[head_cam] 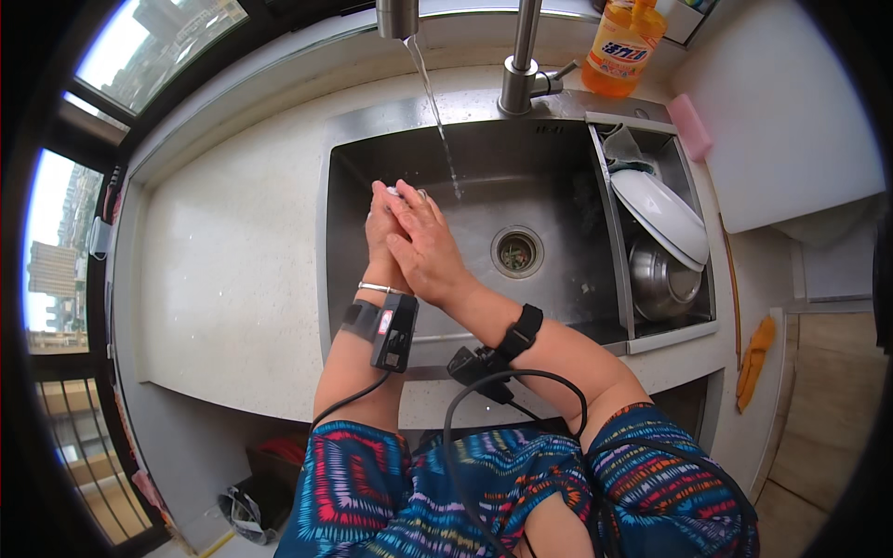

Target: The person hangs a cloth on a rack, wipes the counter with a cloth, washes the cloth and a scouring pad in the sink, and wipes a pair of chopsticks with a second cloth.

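Observation:
My left hand (pixel 382 234) and my right hand (pixel 424 251) are pressed together, palm to palm, over the left side of a stainless steel sink basin (pixel 558 174). The right palm lies across the left hand. A small whitish patch, perhaps lather, shows near the fingertips; whatever is between the palms is hidden. Just right of the fingers, a thin water stream (pixel 434 104) falls from the faucet spout (pixel 398 17) into the basin, apart from both hands. Food scraps sit in the drain strainer (pixel 517 252).
A side compartment at the right holds a white dish (pixel 659 213), a metal bowl (pixel 663 279) and a grey cloth (pixel 623 148). Behind stand the faucet body (pixel 518 84) and an orange detergent bottle (pixel 623 49). Black cables (pixel 453 411) hang from devices strapped on both forearms.

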Motion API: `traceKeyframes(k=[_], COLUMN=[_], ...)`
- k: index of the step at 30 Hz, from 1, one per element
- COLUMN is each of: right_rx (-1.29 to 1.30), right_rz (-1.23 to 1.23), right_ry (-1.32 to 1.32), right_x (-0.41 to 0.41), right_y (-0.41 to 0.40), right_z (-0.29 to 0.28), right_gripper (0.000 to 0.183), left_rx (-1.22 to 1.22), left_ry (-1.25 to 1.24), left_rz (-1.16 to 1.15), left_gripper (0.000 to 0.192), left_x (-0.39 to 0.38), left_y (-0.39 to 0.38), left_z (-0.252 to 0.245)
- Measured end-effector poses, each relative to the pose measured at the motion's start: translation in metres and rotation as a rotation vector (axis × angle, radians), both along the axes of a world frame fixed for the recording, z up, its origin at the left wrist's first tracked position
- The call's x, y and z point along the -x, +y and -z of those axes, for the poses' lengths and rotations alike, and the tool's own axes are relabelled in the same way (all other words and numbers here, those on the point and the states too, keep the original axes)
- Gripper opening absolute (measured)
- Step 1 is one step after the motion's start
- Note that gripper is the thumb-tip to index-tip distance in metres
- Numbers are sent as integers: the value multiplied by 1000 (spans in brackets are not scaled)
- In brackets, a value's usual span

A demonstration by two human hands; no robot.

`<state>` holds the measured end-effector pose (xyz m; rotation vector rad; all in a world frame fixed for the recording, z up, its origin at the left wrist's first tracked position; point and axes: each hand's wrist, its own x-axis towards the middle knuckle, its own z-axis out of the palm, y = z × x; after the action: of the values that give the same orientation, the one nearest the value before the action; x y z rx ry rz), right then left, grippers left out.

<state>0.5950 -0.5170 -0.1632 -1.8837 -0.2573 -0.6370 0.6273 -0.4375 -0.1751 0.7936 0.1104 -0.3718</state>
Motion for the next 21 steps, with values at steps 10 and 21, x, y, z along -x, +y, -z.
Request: traceKeyframes(k=[10, 21], right_rx=[-374, -175], right_rz=[-168, 35], right_ry=[203, -38], right_x=[-15, -34], right_y=[-11, -20], right_z=[26, 24], right_gripper=[37, 33], left_rx=[68, 276], left_ry=[199, 198], left_rz=[-77, 144], left_gripper=[21, 45], left_x=[-1, -6], left_y=[-11, -15], left_z=[2, -8])
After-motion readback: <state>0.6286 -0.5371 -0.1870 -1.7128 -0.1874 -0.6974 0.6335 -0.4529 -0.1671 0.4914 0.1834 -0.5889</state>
